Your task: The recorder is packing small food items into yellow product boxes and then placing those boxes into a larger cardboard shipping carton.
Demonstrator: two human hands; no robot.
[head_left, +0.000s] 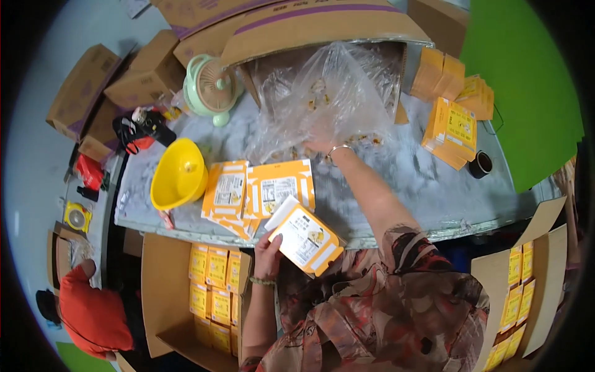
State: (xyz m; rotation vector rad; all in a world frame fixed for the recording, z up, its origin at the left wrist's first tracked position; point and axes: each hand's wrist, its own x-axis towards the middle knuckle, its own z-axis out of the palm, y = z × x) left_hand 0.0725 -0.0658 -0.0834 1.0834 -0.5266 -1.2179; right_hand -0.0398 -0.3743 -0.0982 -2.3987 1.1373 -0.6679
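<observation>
My left hand (268,248) holds a small orange-and-white carton (305,239) near the table's front edge, with its end flap open. My right hand (322,144) reaches forward into a large clear plastic bag (328,87) that lies in an open cardboard box; its fingers are hidden by the plastic, so what it grips cannot be seen. Small wrapped items show through the bag. Flat unfolded orange cartons (260,189) lie on the table between the two hands.
A yellow funnel-like bowl (178,173) and a pale green desk fan (214,87) stand at the left. Stacks of flat orange cartons (455,124) and a dark cup (481,164) sit at the right. Boxes of filled cartons (214,285) stand below left and right (517,297).
</observation>
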